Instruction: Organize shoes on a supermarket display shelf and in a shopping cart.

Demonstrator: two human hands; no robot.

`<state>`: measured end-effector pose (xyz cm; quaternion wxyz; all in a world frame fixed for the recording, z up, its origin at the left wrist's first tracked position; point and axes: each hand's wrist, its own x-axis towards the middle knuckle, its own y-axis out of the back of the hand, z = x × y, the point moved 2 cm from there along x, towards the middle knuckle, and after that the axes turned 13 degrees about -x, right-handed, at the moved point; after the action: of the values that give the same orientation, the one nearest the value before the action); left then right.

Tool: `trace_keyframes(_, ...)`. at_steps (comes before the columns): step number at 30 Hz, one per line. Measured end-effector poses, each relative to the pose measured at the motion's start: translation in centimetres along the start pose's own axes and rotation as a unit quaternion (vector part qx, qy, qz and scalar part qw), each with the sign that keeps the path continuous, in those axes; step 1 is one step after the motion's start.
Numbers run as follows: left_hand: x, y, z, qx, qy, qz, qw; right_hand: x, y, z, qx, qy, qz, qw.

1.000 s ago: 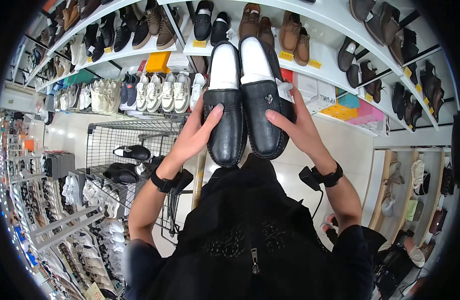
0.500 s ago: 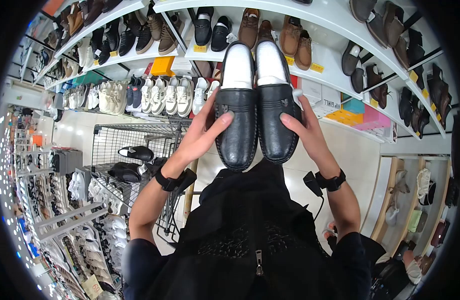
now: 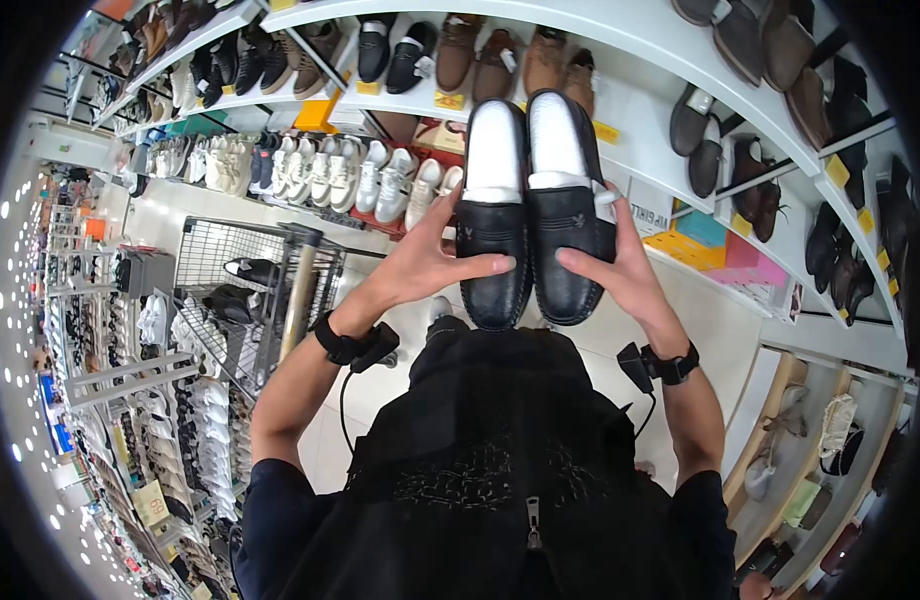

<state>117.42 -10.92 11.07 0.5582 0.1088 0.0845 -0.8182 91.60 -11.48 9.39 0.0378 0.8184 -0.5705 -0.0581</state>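
Note:
A pair of black leather loafers is held side by side before my chest, toes toward me, with white stuffing in the openings. My left hand [image 3: 435,255] grips the left loafer [image 3: 493,285] from its outer side, thumb across the top. On the other side my right hand [image 3: 620,262] is closed round the right loafer [image 3: 567,285], its thumb also lying over the upper. A small white tag shows beside the right hand's fingers. The fingers under both shoes are hidden.
A wire shopping cart [image 3: 205,240] with black shoes inside stands at the left. Ahead, a white shelf [image 3: 635,150] carries brown and black shoes, with white sneakers [image 3: 330,180] below. Colourful shoe boxes [image 3: 695,248] are stacked at the right.
The loafers and both hands have shifted slightly right in view, and the shoes have tilted a little. The cart and shelves appear turned and shifted as the camera view moved.

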Motion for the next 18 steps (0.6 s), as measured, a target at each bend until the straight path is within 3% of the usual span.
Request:
trace_keyframes(4,2.7,-6.5,0.0,-0.071,-0.009,0.004,0.997,-1.9,4.5,2.2,0.011,-0.017,0.012,1.000)
trace_keyframes(10,7.0,-10.9,-3.4,-0.026,0.039,0.057,0.997,-2.3,9.8,6.0,-0.020,-0.034,-0.002,0.999)
trace_keyframes(14,12.3,-12.3,-6.3,-0.051,0.023,0.086,0.995,-0.9,13.3,12.5,-0.042,0.016,0.078,0.996)
trace_keyframes(17,17.8,-12.2,-7.3,-0.051,-0.042,0.106,0.992,1.8,16.6,18.4,0.024,-0.078,0.132,0.988)
trace_keyframes(18,19.3,-12.3,-6.8,-0.057,-0.059,0.114,0.990,2.9,17.8,18.8,0.063,-0.114,0.110,0.985)
